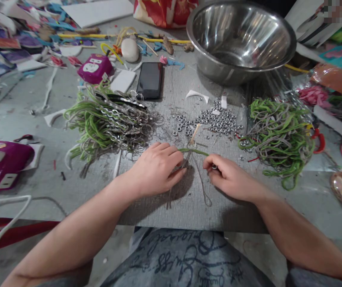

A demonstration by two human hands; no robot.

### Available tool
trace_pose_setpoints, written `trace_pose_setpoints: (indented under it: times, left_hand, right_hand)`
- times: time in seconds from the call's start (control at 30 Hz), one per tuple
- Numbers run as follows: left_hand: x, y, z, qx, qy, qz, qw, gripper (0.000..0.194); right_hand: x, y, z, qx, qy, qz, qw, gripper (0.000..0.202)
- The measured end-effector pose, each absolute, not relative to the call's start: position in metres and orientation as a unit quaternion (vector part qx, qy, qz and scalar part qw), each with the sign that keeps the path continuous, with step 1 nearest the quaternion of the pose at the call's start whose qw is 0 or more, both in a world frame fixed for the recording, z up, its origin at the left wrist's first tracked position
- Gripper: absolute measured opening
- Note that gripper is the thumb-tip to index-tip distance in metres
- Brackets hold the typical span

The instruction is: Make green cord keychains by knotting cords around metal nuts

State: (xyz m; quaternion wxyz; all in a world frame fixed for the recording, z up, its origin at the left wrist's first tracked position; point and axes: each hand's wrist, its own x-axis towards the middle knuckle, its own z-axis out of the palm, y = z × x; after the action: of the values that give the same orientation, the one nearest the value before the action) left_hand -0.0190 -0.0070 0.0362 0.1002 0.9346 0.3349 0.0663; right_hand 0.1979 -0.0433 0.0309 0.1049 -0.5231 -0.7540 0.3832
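Note:
Between my two hands a green cord is stretched near the table's front edge, with thin grey strands hanging from it, one ending in a loop. My left hand is closed on the cord's left part. My right hand pinches the cord's right end, and a small metal nut shows at its fingers. Just beyond, a light stick stands at a small ring. Many loose metal nuts lie behind the cord. A bundle of green and grey cords with nuts lies left.
A tangle of green and grey cords lies right, beside red-handled scissors. Farther back are a steel bowl, a phone and a purple device. Another purple device sits left, near a white cable.

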Motion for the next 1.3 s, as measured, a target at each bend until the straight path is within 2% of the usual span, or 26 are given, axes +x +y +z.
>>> trace_pose_setpoints:
  times: [0.07,0.23,0.37,0.57,0.77,0.97,1.1,1.2,1.3]
  left_hand:
    - [-0.016,-0.007,0.031,0.935,0.326,0.101,0.098,0.019]
    - [-0.01,-0.011,0.015,0.935,0.315,0.145,0.074,0.02]
    - [-0.008,-0.011,0.007,0.929,0.308,0.198,0.052,0.018]
    - [0.0,-0.014,0.003,0.92,0.285,0.27,-0.003,0.016]
    - [0.003,-0.016,0.001,0.927,0.264,0.266,-0.022,0.019]
    - [0.004,-0.015,0.003,0.921,0.312,0.231,0.015,0.025]
    - [0.005,-0.013,0.002,0.902,0.37,0.223,0.021,0.024]
    - [0.006,-0.011,-0.001,0.888,0.405,0.216,0.012,0.025]
    - [0.007,-0.01,-0.003,0.883,0.422,0.205,0.02,0.025]
  right_hand:
    - [0.2,-0.04,0.021,-0.519,-0.733,0.407,0.167,0.018]
    - [0.196,-0.039,0.002,-0.537,-0.658,0.463,0.254,0.018]
    - [0.19,-0.043,-0.005,-0.506,-0.583,0.534,0.344,0.036]
    - [0.182,-0.048,-0.003,-0.461,-0.533,0.61,0.362,0.058]
    - [0.18,-0.051,-0.007,-0.435,-0.556,0.621,0.342,0.059]
    - [0.18,-0.054,-0.003,-0.495,-0.626,0.501,0.335,0.047]
    - [0.181,-0.052,0.002,-0.515,-0.715,0.329,0.341,0.026]
    - [0.182,-0.049,0.004,-0.484,-0.798,0.198,0.301,0.011]
    - [0.183,-0.048,0.004,-0.484,-0.822,0.145,0.262,0.011]
